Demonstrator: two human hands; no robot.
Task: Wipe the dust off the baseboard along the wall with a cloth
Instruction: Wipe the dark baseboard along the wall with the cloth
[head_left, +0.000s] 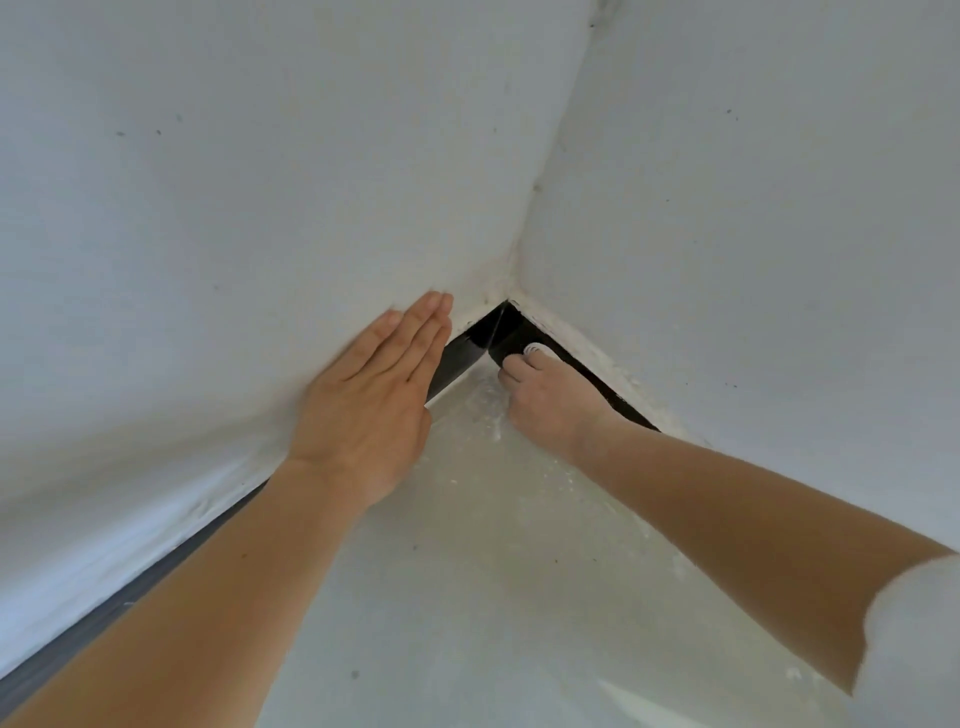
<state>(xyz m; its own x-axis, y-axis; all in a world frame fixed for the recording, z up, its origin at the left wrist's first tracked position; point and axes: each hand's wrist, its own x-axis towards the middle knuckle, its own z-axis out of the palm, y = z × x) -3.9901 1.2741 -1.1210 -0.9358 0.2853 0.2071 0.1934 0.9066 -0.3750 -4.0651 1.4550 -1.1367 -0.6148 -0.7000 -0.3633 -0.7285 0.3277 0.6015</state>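
A black baseboard (462, 358) runs along the foot of two white walls and meets in a corner at the middle of the view. My right hand (550, 395) is closed around a small white cloth (534, 349) and presses it against the baseboard on the right wall, just beside the corner. Only a small bit of the cloth shows past my fingers. My left hand (374, 405) lies flat with fingers together against the left wall, just above the baseboard, and holds nothing.
The pale floor (467, 571) carries white dust and flecks near the corner. White plaster residue lines the top of the baseboard on the right wall (753, 234). The left wall (234, 208) has a few small dark specks.
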